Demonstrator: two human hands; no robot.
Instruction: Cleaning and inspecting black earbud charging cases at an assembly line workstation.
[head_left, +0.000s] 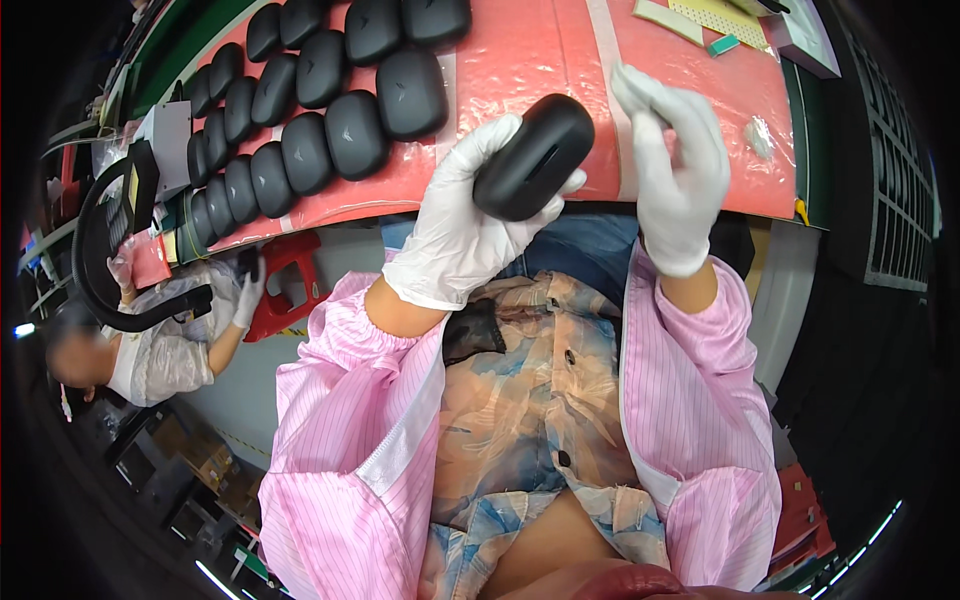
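The left grip (pixel 465 215), gloved in white, is closed around a black case (pixel 515 185) at the centre of the frame, slanted, its slotted side showing; thumb and fingertips cover parts of its edges. The right grip (pixel 685 165), right of the case and apart from it, is released, fingers loosely bent. Rows of dark cases (pixel 322 70) fill the counter (pixel 520 60) at upper left, near the left grip. At upper right lie a teal block (pixel 722 45), a yellow board (pixel 728 20) and clear plastic (pixel 760 138). A co-worker (pixel 165 355) is at far left, beside a red stool (pixel 268 305).
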